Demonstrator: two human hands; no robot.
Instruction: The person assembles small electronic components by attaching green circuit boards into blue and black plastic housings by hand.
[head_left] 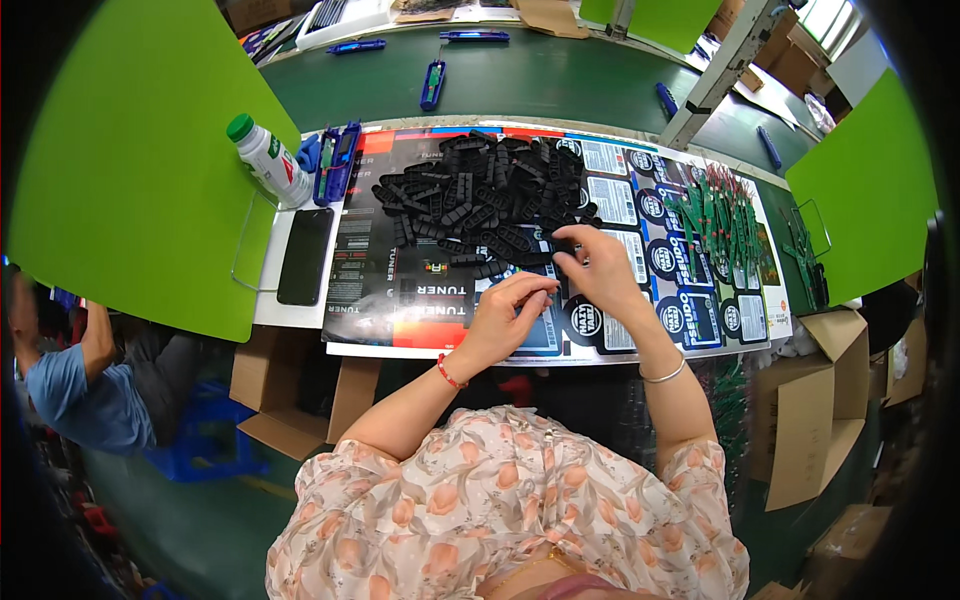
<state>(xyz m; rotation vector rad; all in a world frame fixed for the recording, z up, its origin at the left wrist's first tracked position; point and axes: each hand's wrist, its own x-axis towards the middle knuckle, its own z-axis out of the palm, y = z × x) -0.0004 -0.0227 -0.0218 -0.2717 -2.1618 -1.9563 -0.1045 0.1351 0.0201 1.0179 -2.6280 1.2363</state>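
A heap of black ribbed plastic pieces lies on the printed sheet in front of me. At its near right edge my right hand curls thumb and forefinger around a black plastic piece. Just nearer and to the left, my left hand hovers over the sheet, its fingers bent and drawn together. Whatever those left fingers hold, if anything, is hidden. The two hands are close but apart.
Green circuit boards with wires are piled at the right. On the left are a phone, a white bottle and a blue case. Green panels flank the bench. Cardboard boxes stand below; blue devices lie beyond.
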